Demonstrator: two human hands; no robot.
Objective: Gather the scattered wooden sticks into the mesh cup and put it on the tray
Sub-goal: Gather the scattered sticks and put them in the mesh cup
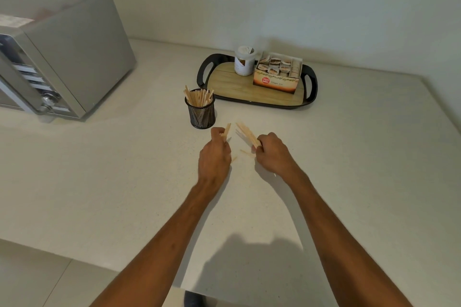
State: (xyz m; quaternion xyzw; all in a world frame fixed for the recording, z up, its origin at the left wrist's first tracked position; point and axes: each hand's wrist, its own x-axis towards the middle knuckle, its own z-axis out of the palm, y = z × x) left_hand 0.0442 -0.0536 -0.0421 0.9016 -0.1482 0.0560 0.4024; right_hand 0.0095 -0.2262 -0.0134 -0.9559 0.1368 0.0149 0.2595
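Mesh cup (202, 113) stands upright on the counter (124, 169), off the tray, with a bundle of wooden sticks (199, 97) standing in it and fanning above the rim. Both hands work just in front of the cup, on the person's side of it. Left hand (214, 154): fingers curled around a small bunch of sticks (227, 130), ends pointing up toward the cup; probably held nearest the cup so it can drop them in first. Right hand (273, 154), to the right of and in front of the cup: fingers closed on a larger fan of sticks (247, 133), tips angled up and left. A few loose sticks (247, 152) lie flat on the counter between the hands, in front of the cup; exact count is unclear from blur. Judgement: the cup sits next to the scatter to keep transfers short, and collecting is near its end. The tray (249, 96) lies behind and to the right of the cup, close by, with bare wood on its near-left part, a likely landing spot. A jar (244, 61) and a tea box (277, 73) occupy its far side. A microwave (62, 57) sits well to the left of the cup.
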